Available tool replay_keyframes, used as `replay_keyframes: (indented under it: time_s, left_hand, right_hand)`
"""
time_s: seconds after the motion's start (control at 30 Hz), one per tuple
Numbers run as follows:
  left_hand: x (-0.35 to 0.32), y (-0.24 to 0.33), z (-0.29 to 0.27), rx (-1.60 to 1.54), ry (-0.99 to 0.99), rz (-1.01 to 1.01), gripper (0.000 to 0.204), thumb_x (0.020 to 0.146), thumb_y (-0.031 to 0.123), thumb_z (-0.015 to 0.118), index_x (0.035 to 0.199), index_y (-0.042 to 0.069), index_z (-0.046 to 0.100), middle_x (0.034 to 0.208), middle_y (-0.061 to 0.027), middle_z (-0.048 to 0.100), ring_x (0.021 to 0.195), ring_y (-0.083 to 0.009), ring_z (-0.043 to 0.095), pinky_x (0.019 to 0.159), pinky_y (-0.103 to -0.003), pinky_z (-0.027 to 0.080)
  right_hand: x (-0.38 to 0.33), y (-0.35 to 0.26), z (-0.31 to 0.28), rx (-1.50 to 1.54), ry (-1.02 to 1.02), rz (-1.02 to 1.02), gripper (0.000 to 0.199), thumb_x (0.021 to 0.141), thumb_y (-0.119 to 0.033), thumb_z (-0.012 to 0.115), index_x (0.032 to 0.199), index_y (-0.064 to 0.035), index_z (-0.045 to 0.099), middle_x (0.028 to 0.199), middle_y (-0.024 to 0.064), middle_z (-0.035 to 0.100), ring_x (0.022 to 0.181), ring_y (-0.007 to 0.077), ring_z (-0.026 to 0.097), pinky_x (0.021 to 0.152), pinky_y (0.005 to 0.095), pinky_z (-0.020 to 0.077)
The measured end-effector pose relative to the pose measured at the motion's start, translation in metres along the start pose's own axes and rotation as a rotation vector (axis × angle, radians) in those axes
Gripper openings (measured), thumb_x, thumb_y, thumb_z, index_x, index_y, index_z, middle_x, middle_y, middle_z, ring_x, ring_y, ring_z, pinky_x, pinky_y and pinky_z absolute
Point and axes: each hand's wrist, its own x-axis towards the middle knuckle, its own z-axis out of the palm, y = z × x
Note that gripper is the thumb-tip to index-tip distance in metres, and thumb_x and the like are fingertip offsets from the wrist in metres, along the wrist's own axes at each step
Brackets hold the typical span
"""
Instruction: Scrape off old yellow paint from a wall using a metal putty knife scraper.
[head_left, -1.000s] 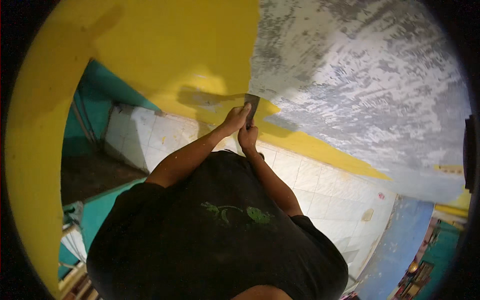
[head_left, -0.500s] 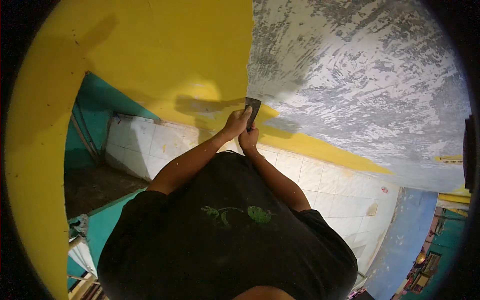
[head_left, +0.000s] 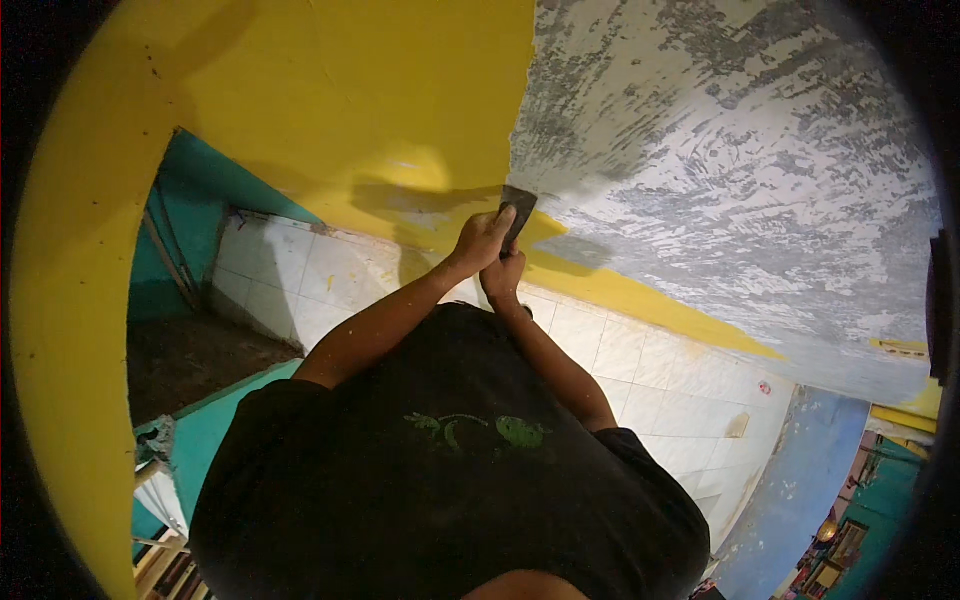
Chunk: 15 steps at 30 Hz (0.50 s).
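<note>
A dark, flat-bladed scraper (head_left: 518,201) meets the wall where the yellow paint (head_left: 430,90) borders the bare, streaked grey-white surface (head_left: 720,170). Around its upper part my left hand (head_left: 482,242) is closed, the thumb lying along the tool. Just below, my right hand (head_left: 502,277) grips the lower end, close against the left one. The handle is mostly hidden by my fingers. A yellow patch (head_left: 545,228) remains on the wall just right of the blade, tapering into a band lower down.
White tiles (head_left: 640,365) run below the painted wall. At left, an opening edged in yellow shows teal walls (head_left: 195,180) and a dark brown surface (head_left: 210,365). A blue wall section (head_left: 800,480) and cluttered shelves (head_left: 835,560) stand at lower right.
My hands and the scraper appear slightly farther right and higher in the picture. The paint border has shifted right too, as the view moved a little. Both hands keep their grip.
</note>
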Motion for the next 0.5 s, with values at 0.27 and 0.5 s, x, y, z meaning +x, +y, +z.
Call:
replay_keyframes:
  time_s: [0.27,0.5]
  left_hand:
    - [0.000,-0.027,0.005,0.070,0.013,0.008,0.048,0.088,0.040,0.042,0.063,0.000,0.052,0.053,-0.0157,0.051,0.052,-0.0286,0.053,0.050,-0.040,0.038]
    - [-0.001,-0.031,0.003,-0.025,-0.037,-0.012,0.048,0.089,0.039,0.042,0.062,0.000,0.053,0.050,-0.0133,0.049,0.048,-0.0238,0.051,0.048,-0.038,0.038]
  right_hand:
    - [-0.006,0.015,-0.008,-0.060,0.010,0.114,0.025,0.085,-0.016,0.053,0.094,0.0064,0.054,0.079,0.0117,0.062,0.073,0.0170,0.057,0.065,0.0308,0.0443]
    - [-0.011,0.017,-0.009,-0.032,-0.006,0.150,0.027,0.085,-0.015,0.053,0.099,0.0078,0.054,0.087,0.0148,0.062,0.079,0.0179,0.056,0.069,0.0329,0.0439]
